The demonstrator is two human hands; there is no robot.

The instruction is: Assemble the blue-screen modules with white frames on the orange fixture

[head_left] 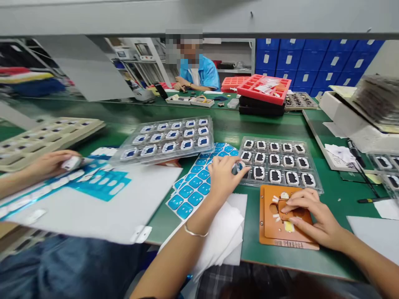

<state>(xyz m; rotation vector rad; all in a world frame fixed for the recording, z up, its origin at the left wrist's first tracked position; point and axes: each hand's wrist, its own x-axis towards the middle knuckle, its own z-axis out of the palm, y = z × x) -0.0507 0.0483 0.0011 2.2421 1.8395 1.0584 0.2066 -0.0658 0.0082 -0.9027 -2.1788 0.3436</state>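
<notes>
Orange fixture (270, 233) lies on the green table (335, 187), touched by the right hand (322, 222), whose grip I cannot tell; left hand (222, 176) pinches a small shiny piece (238, 167) near a clear tray (311, 165).

I am in a small-parts assembly workshop: my green-topped workbench (252, 238) carries a clear plastic tray (313, 166) of rounded white-and-black parts (275, 176) and a flat, square, orange fixture (271, 236) with printed lettering. Opposite, a co-worker in a light-blue shirt (207, 71) leans over the work, and white-labelled blue bins (289, 66) stand stacked behind.
</notes>
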